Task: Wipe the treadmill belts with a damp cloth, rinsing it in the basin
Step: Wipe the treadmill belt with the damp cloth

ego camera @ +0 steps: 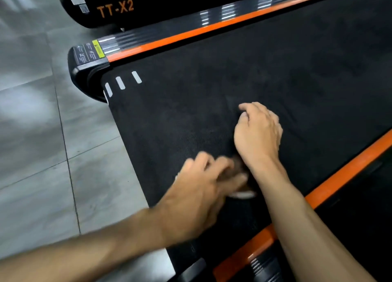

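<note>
The black treadmill belt (191, 116) fills the middle of the view, with white dashes at its rear end. A dark cloth (301, 103), hard to tell from the belt, lies spread on it and shows faint creases. My right hand (257, 133) rests on the cloth with curled fingers bunching the fabric. Just below the right wrist, my left hand (203, 188) is blurred by motion, its fingers pointing right over the belt. Whether it holds anything is unclear. A small white patch (244, 194) shows under its fingertips.
Orange side rails run along the belt at the far side (191, 37) and the near side (350, 171). A second black treadmill marked TT-X2 (115, 8) stands behind. Grey floor tiles (31, 133) lie to the left of the belt's rear end.
</note>
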`<control>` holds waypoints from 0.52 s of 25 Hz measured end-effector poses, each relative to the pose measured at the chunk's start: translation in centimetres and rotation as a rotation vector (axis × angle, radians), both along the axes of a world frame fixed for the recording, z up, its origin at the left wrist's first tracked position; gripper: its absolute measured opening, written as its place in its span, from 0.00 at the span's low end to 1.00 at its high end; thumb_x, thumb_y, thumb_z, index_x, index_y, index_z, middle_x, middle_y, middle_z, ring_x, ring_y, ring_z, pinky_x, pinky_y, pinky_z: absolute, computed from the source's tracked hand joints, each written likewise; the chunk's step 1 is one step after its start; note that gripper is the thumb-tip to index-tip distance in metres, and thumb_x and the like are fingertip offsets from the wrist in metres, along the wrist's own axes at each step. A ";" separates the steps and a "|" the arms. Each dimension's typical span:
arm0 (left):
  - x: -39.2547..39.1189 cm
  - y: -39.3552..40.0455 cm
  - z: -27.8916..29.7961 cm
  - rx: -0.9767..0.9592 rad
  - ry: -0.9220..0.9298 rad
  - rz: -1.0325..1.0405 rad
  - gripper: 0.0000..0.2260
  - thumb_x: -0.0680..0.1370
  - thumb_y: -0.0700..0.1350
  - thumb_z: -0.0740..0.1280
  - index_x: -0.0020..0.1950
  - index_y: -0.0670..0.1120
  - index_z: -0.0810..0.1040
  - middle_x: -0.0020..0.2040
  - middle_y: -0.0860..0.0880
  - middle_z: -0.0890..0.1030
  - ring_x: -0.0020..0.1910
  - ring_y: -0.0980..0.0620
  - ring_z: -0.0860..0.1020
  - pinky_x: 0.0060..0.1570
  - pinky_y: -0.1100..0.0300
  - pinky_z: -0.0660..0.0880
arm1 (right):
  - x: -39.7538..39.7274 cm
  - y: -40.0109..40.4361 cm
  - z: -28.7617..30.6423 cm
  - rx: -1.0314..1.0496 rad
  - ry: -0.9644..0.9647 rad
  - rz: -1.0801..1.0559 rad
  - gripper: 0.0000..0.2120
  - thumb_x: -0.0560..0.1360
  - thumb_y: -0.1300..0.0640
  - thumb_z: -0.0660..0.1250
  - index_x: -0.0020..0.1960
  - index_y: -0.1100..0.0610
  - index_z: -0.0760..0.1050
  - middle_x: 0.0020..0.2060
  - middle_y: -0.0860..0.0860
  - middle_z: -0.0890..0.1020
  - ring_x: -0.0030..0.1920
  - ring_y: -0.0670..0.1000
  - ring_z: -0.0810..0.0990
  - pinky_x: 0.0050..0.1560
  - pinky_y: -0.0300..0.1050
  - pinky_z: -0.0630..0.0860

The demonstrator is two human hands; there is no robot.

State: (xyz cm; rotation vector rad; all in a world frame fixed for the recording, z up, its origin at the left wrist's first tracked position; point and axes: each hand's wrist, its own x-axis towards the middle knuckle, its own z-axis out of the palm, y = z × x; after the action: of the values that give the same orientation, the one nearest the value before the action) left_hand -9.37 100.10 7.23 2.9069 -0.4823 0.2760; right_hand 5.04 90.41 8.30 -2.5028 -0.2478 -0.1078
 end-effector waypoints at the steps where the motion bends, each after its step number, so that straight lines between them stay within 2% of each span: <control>1: -1.5 -0.2 -0.1 -0.013 0.039 -0.044 0.24 0.75 0.48 0.58 0.72 0.58 0.68 0.63 0.52 0.71 0.50 0.46 0.70 0.41 0.49 0.72 | 0.0 0.1 0.0 -0.012 -0.001 0.017 0.17 0.81 0.56 0.56 0.67 0.49 0.74 0.71 0.47 0.71 0.73 0.54 0.63 0.73 0.56 0.57; 3: -1.2 1.8 0.3 -0.045 0.070 -0.001 0.25 0.75 0.48 0.59 0.73 0.58 0.68 0.64 0.52 0.71 0.51 0.47 0.70 0.44 0.48 0.73 | -0.3 0.1 -0.2 -0.038 -0.014 0.051 0.17 0.81 0.57 0.56 0.66 0.49 0.75 0.70 0.47 0.72 0.72 0.54 0.63 0.73 0.56 0.58; 6: 0.2 3.5 0.6 -0.047 0.048 0.226 0.25 0.74 0.51 0.54 0.71 0.58 0.71 0.63 0.51 0.71 0.51 0.46 0.68 0.46 0.45 0.74 | -0.6 0.0 -0.5 -0.051 -0.027 0.093 0.17 0.80 0.58 0.56 0.65 0.49 0.75 0.68 0.47 0.74 0.71 0.55 0.65 0.72 0.57 0.59; 7: -0.5 3.1 0.3 -0.054 0.044 0.197 0.25 0.74 0.51 0.55 0.71 0.58 0.71 0.63 0.51 0.72 0.51 0.46 0.68 0.46 0.45 0.73 | -0.7 0.0 -0.6 -0.062 -0.029 0.103 0.16 0.80 0.58 0.57 0.65 0.49 0.76 0.67 0.47 0.75 0.70 0.55 0.66 0.72 0.57 0.60; 10: -4.7 1.4 0.1 -0.102 0.078 -0.068 0.24 0.76 0.45 0.59 0.72 0.61 0.70 0.63 0.54 0.70 0.53 0.49 0.68 0.47 0.48 0.70 | -0.9 0.2 -0.6 -0.102 -0.032 0.160 0.16 0.80 0.54 0.57 0.65 0.48 0.76 0.67 0.47 0.75 0.68 0.55 0.69 0.72 0.56 0.61; 13: -6.3 3.1 0.4 -0.144 0.083 -0.196 0.21 0.80 0.46 0.60 0.73 0.60 0.68 0.65 0.54 0.70 0.55 0.50 0.67 0.50 0.51 0.69 | -2.1 0.8 -0.1 -0.107 0.028 0.367 0.21 0.80 0.45 0.59 0.71 0.46 0.70 0.74 0.48 0.67 0.75 0.54 0.61 0.75 0.56 0.55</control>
State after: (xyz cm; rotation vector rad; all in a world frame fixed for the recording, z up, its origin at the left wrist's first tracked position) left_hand -15.68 103.21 7.60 2.6939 -0.6975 0.1542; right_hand 2.95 91.19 8.17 -2.5155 -0.7108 0.0923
